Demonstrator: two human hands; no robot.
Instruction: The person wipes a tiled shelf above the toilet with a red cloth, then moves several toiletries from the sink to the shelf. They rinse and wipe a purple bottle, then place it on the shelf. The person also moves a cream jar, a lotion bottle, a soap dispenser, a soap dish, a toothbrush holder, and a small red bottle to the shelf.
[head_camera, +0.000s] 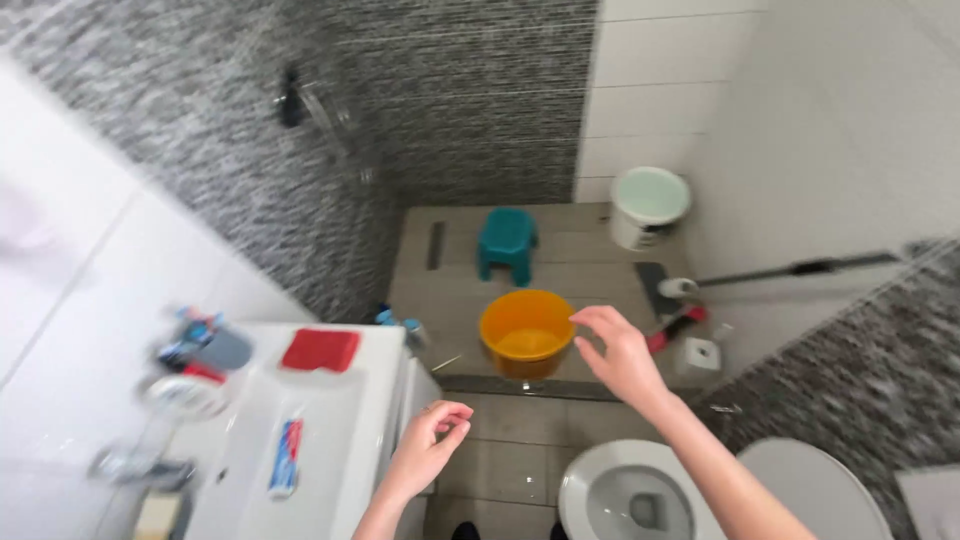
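Bathroom seen from above, both hands empty and raised.
Right hand (622, 352), fingers spread, reaches toward the orange bucket (527, 332) on the far shower floor, seemingly not touching; left hand (430, 440) hangs loosely curled beside the near-left sink (330, 440).

Two bare forearms (no sleeves, rings)

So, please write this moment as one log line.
left hand: empty, beside sink | right hand: open, empty, nearest orange bucket | toilet: open
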